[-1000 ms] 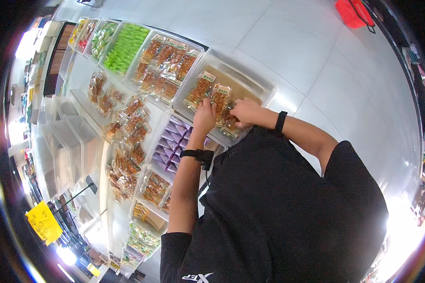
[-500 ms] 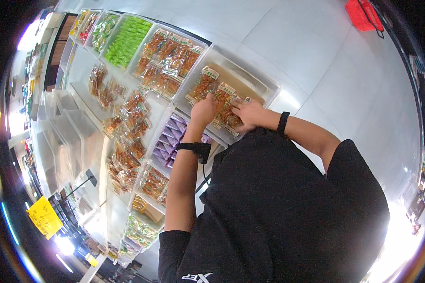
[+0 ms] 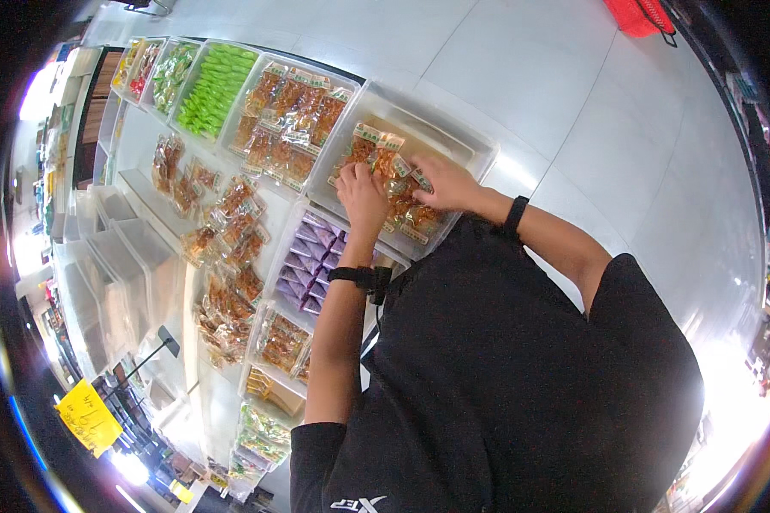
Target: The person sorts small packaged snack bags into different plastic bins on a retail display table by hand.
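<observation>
Both my hands are inside a clear plastic bin [image 3: 485, 162] holding flat see-through packets of reddish-brown snack food. My left hand [image 3: 364, 197] has its fingers curled onto a snack packet [image 3: 359, 152] on the left side. Beside it, my right hand [image 3: 445, 183] grips the edge of another packet [image 3: 419, 178] between thumb and fingers. A middle packet [image 3: 392, 162] lies between the hands, its pale label end overlapping the packet on the left. The fingertips are partly hidden among the shiny wrappers. Brown cardboard-coloured lining shows behind the packets.
Neighbouring bins hold more brown packets [image 3: 287, 120], bright green packets [image 3: 216, 90] and purple wrapped pieces [image 3: 308, 261]. Loose brown packets [image 3: 231, 303] lie on the white surface to the left, near stacked clear bins [image 3: 128, 265]. A red basket [image 3: 640, 15] stands far right.
The middle packet has shifted toward the left one and now overlaps it. My left fingers have curled more, and my right hand has gone from flat to gripping. The view has turned slightly.
</observation>
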### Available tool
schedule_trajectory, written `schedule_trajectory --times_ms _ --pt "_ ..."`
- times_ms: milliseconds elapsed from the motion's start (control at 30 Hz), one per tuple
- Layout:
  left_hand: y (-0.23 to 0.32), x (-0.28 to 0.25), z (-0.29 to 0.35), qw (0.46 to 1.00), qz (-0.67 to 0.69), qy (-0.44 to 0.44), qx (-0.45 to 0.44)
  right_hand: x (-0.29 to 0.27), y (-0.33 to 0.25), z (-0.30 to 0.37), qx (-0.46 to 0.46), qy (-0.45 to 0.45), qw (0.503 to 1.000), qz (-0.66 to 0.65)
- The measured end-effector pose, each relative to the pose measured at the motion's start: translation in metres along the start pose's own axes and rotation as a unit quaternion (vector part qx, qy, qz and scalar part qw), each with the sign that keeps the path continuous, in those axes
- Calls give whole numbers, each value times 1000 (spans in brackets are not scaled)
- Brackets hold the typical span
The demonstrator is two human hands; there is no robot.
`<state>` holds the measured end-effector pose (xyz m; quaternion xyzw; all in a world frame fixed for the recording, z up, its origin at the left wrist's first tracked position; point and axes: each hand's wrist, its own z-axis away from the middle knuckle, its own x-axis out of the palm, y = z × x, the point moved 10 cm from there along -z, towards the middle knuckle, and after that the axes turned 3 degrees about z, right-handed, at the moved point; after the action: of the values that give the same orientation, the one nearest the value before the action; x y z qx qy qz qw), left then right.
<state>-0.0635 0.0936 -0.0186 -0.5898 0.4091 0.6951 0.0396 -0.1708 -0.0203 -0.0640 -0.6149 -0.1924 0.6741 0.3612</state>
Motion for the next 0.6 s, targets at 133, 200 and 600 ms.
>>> schedule_trajectory --times_ms 133,200,600 --pt "17 8 -12 971 196 -138 -11 -17 13 -20 159 8 904 -397" --pt "12 1 -18 978 191 -87 -10 -5 14 -36 181 5 861 -475" --pt "15 -64 27 992 -18 96 74 -3 94 -98 309 246 791 -467"
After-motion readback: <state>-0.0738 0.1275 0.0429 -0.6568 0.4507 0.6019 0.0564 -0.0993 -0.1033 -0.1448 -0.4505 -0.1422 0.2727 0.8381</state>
